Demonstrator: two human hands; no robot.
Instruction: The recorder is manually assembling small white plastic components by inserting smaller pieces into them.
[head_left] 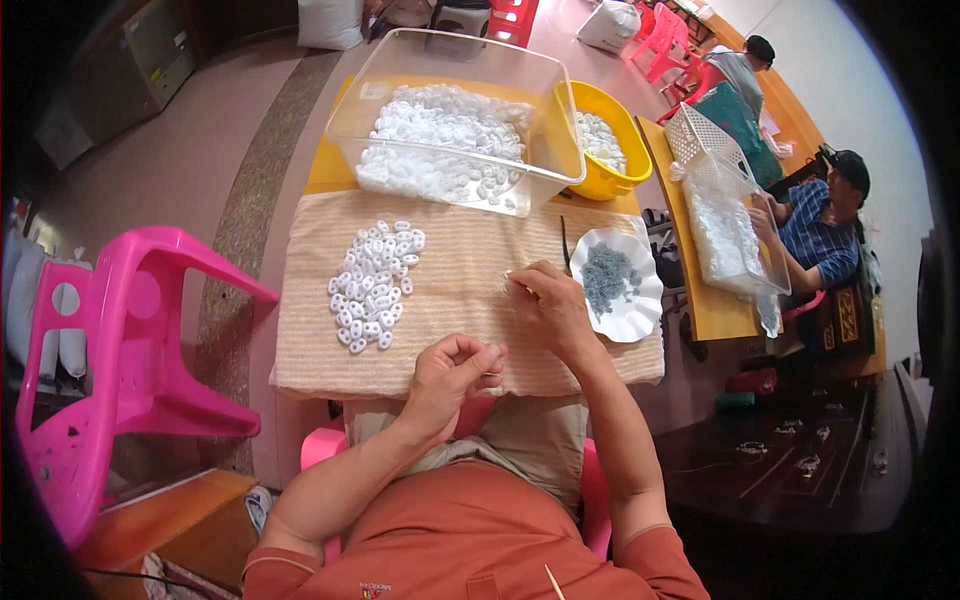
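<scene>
My left hand (455,378) is closed in a pinch over the near edge of a striped beige cloth (450,260). What lies between its thumb and fingers is too small to make out. Farther forward and to the right, my right hand (550,308) has its fingertips together just above the cloth, with a tiny pale bit at the tips that I cannot name. Beside it stands a white scalloped plate (640,312) holding a heap of small grey-blue pieces (608,275). To the left lies a loose pile of white oval plastic pieces with two holes (375,285).
A large clear plastic bin (545,165) of white pieces stands at the back, with a yellow basin (625,182) next to it. A dark thin strip (564,240) lies near the plate. Left is a pink stool (150,330); at right a person (825,220) works at another table.
</scene>
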